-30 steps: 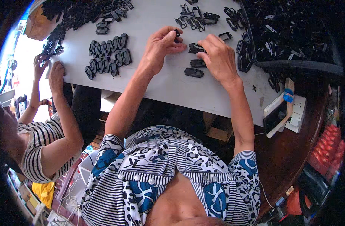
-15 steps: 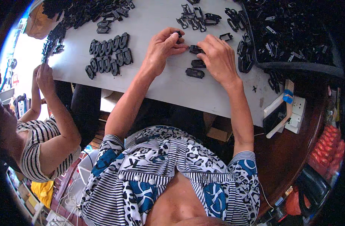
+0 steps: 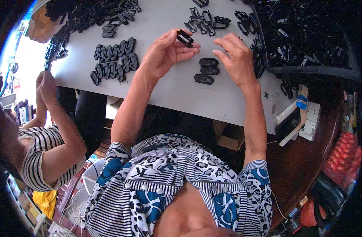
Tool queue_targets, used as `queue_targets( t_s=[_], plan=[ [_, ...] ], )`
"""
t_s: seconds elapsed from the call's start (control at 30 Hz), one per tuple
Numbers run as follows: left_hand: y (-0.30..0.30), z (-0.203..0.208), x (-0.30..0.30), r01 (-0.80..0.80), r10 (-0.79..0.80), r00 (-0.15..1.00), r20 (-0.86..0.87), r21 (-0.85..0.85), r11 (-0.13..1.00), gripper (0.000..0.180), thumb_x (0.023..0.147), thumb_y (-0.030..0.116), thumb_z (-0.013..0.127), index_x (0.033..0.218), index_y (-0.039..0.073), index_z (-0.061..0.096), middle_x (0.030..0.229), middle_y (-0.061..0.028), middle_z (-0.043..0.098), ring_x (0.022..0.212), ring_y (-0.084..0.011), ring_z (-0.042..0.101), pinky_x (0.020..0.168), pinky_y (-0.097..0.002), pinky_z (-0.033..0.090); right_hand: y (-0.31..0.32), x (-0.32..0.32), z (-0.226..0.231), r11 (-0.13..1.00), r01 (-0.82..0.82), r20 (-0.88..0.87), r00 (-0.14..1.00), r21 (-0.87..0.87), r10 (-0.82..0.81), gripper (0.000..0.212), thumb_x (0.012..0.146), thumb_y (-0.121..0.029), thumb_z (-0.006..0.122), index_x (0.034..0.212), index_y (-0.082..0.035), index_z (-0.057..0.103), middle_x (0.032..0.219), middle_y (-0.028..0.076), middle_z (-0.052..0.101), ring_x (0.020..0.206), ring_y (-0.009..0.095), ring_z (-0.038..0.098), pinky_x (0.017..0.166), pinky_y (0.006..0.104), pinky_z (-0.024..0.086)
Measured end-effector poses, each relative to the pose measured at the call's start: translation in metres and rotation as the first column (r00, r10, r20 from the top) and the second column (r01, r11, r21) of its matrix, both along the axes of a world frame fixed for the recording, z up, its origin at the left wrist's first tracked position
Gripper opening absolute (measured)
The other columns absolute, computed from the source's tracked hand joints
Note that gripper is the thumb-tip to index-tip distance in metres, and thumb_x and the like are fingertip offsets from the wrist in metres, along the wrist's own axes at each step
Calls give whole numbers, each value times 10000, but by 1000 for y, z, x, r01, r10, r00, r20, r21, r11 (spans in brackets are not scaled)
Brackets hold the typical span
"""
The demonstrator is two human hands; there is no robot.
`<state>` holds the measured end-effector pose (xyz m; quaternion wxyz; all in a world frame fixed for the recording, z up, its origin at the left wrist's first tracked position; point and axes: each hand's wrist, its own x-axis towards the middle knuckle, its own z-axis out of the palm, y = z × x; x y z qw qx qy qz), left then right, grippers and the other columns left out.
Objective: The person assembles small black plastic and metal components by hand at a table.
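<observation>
Between the thumb and fingers of my left hand (image 3: pixel 163 51) is a black plastic frame (image 3: pixel 185 38) with an oblong opening, held above the table. My right hand (image 3: pixel 238 57) hovers to its right, thumb and fingers apart, with nothing visible in it. Below and between the hands, a short column of black plastic parts (image 3: pixel 208 70) lies on the table. Farther off sits a loose group of open black frames (image 3: pixel 204 21). To the left, two rows of black oblong parts (image 3: pixel 114 59) are lined up.
A large bin of small black parts (image 3: pixel 307 71) stands at the right. Heaped black parts (image 3: pixel 86 15) cover the far left of the white table (image 3: pixel 169 93). A phone on a stand (image 3: pixel 289 120) and a power strip (image 3: pixel 311 118) sit at right. A co-worker (image 3: pixel 50 138) sits at left.
My right hand has let go of a black part, which now tops the short column, and moved up and right. My left hand has turned, showing the frame more fully.
</observation>
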<state>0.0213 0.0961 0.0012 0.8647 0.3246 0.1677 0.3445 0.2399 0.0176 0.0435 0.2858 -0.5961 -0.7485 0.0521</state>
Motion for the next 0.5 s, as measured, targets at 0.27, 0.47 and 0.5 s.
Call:
queue_targets(
  t_s=[0.27, 0.47, 0.5],
  plan=[
    [-19, 21, 44, -99, 106, 955, -275, 40, 994, 254, 982, 231, 579, 1136, 30, 569, 922, -75, 654, 849, -163, 676, 767, -308, 569, 13, -26, 2, 987, -35, -71, 996, 158, 47, 386, 749, -56, 721, 1116, -49, 602, 933, 107, 602, 891, 300, 625, 766, 393, 524],
    [-13, 16, 50, 37, 186, 839, -511, 395, 918, 251, 919, 142, 652, 1126, 8, 603, 871, -49, 654, 844, -128, 643, 706, -268, 510, 15, 0, -8, 992, -74, -435, 900, -106, 21, 248, 776, 54, 637, 1011, -26, 639, 899, 43, 631, 754, 123, 618, 665, 253, 514],
    [-12, 15, 52, 81, 197, 801, -565, 428, 900, 247, 905, 120, 658, 1116, -2, 616, 871, -47, 656, 829, -131, 635, 711, -283, 510, 16, 6, -15, 992, -68, -436, 900, -105, 15, 248, 776, 54, 637, 1011, -26, 639, 899, 43, 631, 754, 123, 618, 665, 253, 514]
  ],
)
